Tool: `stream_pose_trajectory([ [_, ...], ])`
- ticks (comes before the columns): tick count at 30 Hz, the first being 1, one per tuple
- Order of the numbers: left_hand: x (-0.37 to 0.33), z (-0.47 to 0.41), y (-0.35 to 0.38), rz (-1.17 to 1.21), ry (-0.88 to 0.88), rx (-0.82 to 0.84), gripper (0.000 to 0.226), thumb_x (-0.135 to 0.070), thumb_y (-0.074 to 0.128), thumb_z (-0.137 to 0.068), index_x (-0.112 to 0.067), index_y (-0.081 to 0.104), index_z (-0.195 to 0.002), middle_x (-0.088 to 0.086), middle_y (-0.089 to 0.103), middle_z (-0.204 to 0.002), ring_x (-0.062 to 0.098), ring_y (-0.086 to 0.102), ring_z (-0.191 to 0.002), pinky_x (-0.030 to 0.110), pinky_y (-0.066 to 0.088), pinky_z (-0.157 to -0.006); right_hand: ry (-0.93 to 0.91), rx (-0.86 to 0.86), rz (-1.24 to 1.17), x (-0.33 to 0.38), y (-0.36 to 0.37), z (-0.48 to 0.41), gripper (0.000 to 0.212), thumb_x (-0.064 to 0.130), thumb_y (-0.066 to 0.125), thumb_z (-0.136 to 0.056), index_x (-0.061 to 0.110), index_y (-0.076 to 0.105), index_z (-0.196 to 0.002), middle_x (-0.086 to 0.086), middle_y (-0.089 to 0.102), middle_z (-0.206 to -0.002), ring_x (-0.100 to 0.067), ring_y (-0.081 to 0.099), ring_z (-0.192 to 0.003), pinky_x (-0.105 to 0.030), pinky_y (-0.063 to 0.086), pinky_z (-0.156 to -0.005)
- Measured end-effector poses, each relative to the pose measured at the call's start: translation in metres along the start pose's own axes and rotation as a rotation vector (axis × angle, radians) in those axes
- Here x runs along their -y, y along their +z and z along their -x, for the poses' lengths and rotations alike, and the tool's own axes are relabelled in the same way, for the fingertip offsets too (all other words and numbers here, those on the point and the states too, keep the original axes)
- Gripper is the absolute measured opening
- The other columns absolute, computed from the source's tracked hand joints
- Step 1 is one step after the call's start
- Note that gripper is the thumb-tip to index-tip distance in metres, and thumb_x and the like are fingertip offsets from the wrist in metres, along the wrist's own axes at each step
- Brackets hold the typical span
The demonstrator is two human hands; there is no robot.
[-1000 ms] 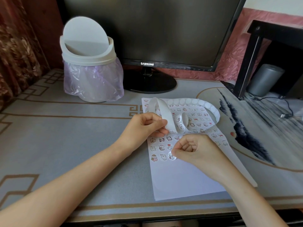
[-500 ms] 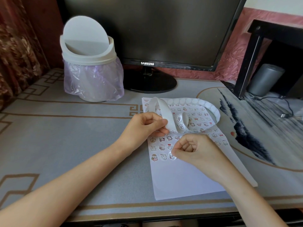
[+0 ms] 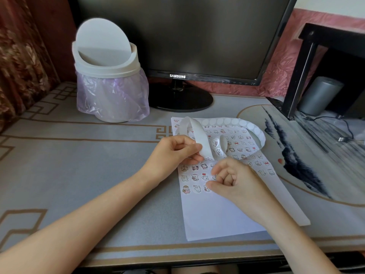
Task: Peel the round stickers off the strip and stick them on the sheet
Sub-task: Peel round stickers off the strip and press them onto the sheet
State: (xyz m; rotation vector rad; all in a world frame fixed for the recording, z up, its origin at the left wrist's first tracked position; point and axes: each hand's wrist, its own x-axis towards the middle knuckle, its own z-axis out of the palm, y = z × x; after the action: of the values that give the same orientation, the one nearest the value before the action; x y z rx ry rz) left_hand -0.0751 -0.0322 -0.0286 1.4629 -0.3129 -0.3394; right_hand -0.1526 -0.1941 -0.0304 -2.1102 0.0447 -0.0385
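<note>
The left hand is pinching the white sticker strip between thumb and fingertips just above the sheet, which is lying flat on the counter. The strip is looping up from that pinch, arching over the far end of the sheet and running down along its right edge. The right hand is hovering low with its fingers curled into the palm, its thumb tip pressing the sheet at the nearest row of cartoon stickers. A swing-lid bin and a Samsung monitor are standing behind.
</note>
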Motion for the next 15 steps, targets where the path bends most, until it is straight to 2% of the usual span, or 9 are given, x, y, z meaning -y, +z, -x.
stream_pose_trajectory([
  [3, 0.0002, -0.0004, 0.0000, -0.006, -0.003, -0.002, 0.017, -0.006, 0.060, -0.088, 0.010, 0.062, -0.092, 0.021, 0.069, -0.081, 0.014, 0.069, -0.070, 0.018, 0.056, -0.067, -0.006, -0.010, -0.036, -0.0004, -0.0025, -0.0013, 0.032, 0.008, 0.079, -0.071, 0.022, 0.053, -0.084, 0.005, 0.046, -0.065, -0.004, 0.039, -0.052, -0.022, 0.037, -0.057],
  [11, -0.0002, 0.0003, 0.0000, -0.003, -0.010, -0.001, 0.014, -0.006, 0.060, -0.088, 0.007, 0.062, -0.090, 0.019, 0.070, -0.079, 0.013, 0.069, -0.069, 0.017, 0.056, -0.066, -0.028, -0.037, -0.038, -0.0041, -0.0019, -0.0029, 0.017, 0.014, 0.073, -0.078, 0.019, 0.057, -0.078, 0.007, 0.048, -0.062, -0.005, 0.040, -0.053, -0.020, 0.036, -0.055],
  [15, -0.0005, 0.0001, 0.0001, -0.008, -0.009, -0.005, 0.012, -0.006, 0.060, -0.088, 0.006, 0.063, -0.089, 0.018, 0.070, -0.078, 0.014, 0.069, -0.069, 0.018, 0.056, -0.066, -0.016, -0.044, -0.016, -0.0029, 0.0013, -0.0036, 0.022, 0.018, 0.079, -0.072, 0.019, 0.057, -0.078, 0.008, 0.045, -0.061, -0.002, 0.038, -0.049, -0.019, 0.035, -0.055],
])
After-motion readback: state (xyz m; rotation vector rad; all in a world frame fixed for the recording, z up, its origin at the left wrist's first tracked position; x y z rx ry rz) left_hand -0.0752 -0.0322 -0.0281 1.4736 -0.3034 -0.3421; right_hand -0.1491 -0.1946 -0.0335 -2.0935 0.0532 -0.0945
